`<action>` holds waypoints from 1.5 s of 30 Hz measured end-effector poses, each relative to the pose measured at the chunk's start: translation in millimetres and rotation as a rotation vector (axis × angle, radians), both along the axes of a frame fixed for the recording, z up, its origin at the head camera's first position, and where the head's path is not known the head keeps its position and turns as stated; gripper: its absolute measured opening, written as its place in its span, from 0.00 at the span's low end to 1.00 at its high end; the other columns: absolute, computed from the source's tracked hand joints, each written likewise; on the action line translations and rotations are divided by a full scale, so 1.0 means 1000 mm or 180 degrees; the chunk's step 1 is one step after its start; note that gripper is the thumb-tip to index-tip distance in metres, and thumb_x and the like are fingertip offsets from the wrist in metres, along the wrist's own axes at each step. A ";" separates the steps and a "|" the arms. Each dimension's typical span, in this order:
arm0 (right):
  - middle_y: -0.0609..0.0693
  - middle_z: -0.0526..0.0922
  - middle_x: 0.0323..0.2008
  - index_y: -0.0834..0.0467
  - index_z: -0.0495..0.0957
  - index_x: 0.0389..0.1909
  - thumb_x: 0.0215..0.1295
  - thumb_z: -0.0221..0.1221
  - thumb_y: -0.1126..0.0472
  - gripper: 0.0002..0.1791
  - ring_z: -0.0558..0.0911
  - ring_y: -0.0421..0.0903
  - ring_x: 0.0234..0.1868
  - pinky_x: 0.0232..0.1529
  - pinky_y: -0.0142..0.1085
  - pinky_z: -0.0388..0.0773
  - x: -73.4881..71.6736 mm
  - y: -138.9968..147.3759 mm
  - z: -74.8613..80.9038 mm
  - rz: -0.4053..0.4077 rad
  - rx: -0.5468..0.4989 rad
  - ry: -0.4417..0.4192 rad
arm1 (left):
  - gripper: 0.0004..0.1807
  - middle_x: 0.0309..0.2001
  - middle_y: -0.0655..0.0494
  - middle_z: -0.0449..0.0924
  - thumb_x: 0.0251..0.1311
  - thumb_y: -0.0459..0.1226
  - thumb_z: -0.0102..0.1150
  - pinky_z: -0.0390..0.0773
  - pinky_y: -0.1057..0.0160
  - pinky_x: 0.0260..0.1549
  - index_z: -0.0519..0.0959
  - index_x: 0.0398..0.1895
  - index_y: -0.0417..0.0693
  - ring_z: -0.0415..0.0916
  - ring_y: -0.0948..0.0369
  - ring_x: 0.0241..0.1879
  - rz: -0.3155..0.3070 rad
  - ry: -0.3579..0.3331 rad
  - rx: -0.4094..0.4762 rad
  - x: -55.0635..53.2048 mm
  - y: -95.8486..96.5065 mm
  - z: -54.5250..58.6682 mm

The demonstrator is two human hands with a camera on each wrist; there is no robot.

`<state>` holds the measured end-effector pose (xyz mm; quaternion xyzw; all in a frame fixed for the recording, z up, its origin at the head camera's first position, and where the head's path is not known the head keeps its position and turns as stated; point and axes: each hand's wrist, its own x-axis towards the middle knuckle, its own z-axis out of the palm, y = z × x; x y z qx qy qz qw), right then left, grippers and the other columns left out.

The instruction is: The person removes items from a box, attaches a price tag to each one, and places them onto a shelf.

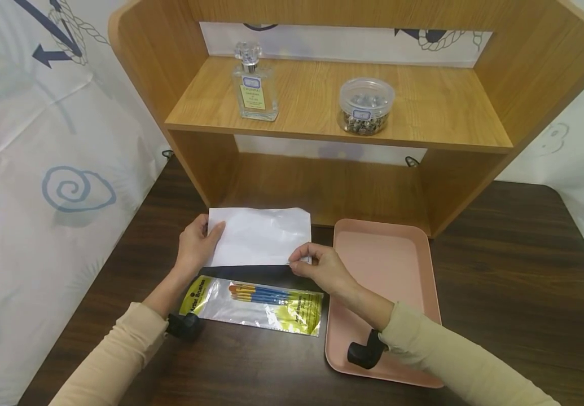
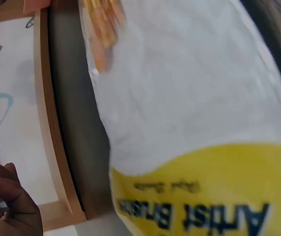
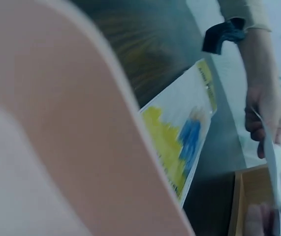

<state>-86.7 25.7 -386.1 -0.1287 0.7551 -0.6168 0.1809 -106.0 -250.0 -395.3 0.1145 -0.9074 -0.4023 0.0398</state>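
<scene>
A white rectangular piece of paper (image 1: 258,237) is held up between both hands above the dark table. My left hand (image 1: 195,243) grips its left edge, thumb on the face toward me. The right hand (image 1: 325,268) pinches the lower right corner between thumb and fingers. In the right wrist view the paper (image 3: 275,164) appears nearly edge-on, with a blue-bordered label beside the blurred right fingertips (image 3: 254,219). Just below the paper lies a clear pack of artist brushes (image 1: 210,301), yellow at both ends, with several blue-handled brushes inside.
A pink tray (image 1: 373,248) lies right of the pack, under the right forearm. Behind stands a wooden shelf unit (image 1: 312,107). On its upper board are a glass perfume bottle (image 1: 254,96) and a round clear lidded jar (image 1: 367,106) of small metallic pieces.
</scene>
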 end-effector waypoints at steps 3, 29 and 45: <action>0.49 0.80 0.32 0.63 0.79 0.38 0.58 0.62 0.66 0.07 0.73 0.40 0.30 0.33 0.30 0.71 0.000 0.003 0.001 -0.0120 -0.0047 -0.0240 | 0.20 0.43 0.38 0.79 0.68 0.43 0.49 0.72 0.67 0.24 0.71 0.53 0.36 0.76 0.51 0.33 0.0034 0.0038 -0.0080 0.000 -0.006 -0.003; 0.57 0.80 0.40 0.65 0.77 0.44 0.62 0.57 0.71 0.10 0.76 0.41 0.30 0.34 0.28 0.79 0.000 0.017 0.009 -0.0517 -0.0481 -0.0880 | 0.23 0.47 0.38 0.78 0.64 0.40 0.54 0.74 0.53 0.40 0.70 0.57 0.35 0.74 0.47 0.43 -0.0003 0.0083 -0.0452 -0.010 -0.034 -0.025; 0.48 0.74 0.29 0.66 0.75 0.48 0.63 0.56 0.70 0.12 0.76 0.41 0.29 0.34 0.29 0.79 0.005 0.013 0.008 -0.0376 -0.0407 -0.0898 | 0.11 0.36 0.49 0.82 0.58 0.37 0.62 0.74 0.70 0.30 0.79 0.41 0.40 0.75 0.61 0.32 -0.1232 0.0014 0.0735 0.013 0.054 0.013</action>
